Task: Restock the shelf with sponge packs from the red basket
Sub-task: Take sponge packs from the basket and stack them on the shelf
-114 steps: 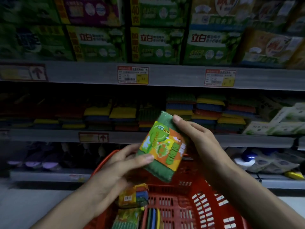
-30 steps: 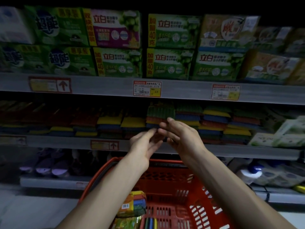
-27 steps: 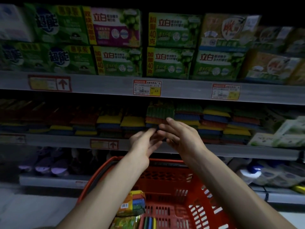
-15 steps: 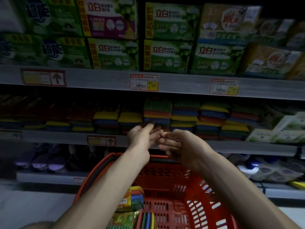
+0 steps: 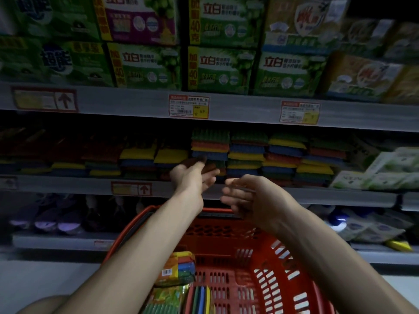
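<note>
Though the light is poor, the layout reads well enough. Far left, middle shelf (image 5: 68, 184): low, dim stacks of sponges with headroom above them. Near left, inside the red basket (image 5: 301, 252): three sponge packs waiting. These are a barcode pack (image 5: 179, 266) standing on edge, a green-printed pack (image 5: 166, 300) below it, and a striped pack (image 5: 201, 300) just right of that, showing its sponge edges. Left hand (image 5: 192, 177): reached to the shelf lip, fingers (image 5: 209, 179) straight and slightly apart, holding nothing. Its tips are at the foot of the tall stack (image 5: 209, 146); cannot tell whether they touch. Right hand (image 5: 249, 196): just right of the left and nearer, above the basket's far rim, fingers loosely curled, apart, empty, somewhat blurred. Handling, as judged: the packs look light, soft and squashy, with a film wrap that is likely slick. Best hold is across the broad flat faces at mid-pack, thumb on one side and fingers on the other, not by the loose film edge. Press only lightly, since the sponge gives. Lay each pack flat on a stack, since a tilted one could slide off. Far right on the shelf: pale wrapped packs (image 5: 374, 175), not part of the job.
</note>
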Available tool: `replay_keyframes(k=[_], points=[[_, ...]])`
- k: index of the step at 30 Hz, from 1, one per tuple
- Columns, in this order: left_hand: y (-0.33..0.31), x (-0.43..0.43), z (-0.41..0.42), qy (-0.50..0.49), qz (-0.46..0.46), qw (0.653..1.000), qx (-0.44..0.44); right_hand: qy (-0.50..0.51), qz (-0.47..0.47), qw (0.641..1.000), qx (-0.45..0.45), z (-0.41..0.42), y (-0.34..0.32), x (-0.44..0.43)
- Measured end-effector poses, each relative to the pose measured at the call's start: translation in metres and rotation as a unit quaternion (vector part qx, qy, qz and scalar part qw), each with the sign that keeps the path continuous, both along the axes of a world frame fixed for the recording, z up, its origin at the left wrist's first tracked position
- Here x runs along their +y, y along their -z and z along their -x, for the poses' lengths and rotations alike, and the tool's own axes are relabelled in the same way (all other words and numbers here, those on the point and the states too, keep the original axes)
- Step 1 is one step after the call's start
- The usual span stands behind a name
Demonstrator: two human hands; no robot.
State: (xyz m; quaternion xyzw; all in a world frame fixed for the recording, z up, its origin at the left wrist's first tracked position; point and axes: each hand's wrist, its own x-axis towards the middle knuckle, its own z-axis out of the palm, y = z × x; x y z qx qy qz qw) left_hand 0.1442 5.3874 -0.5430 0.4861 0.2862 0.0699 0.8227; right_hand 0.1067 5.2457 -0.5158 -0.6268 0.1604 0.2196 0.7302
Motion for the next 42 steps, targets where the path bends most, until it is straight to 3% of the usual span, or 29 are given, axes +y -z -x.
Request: replay_keyframes(k=[9,18,25,30,42], points=[[-0.002,-0.002,-0.002,-0.016,-0.033,0.999,-0.003,0.013,0.004,1.000,-0.003,0.001,-0.001,-0.005],[0.000,-0.003,-0.004,-0.014,-0.091,0.995,0.030,0.136,-0.018,0.990,-0.034,-0.028,0.008,-0.007],[-0.002,-0.006,0.001,0.034,-0.081,0.995,0.042,0.130,-0.039,0.990,-0.038,-0.041,0.018,-0.005],[0.007,-0.008,0.007,-0.009,-0.073,0.996,0.045,0.125,-0.011,0.992,-0.018,-0.039,0.021,0.004],[0.026,0.000,-0.011,0.004,-0.101,0.992,0.073,0.094,-0.009,0.995,-0.003,-0.042,0.028,0.014]])
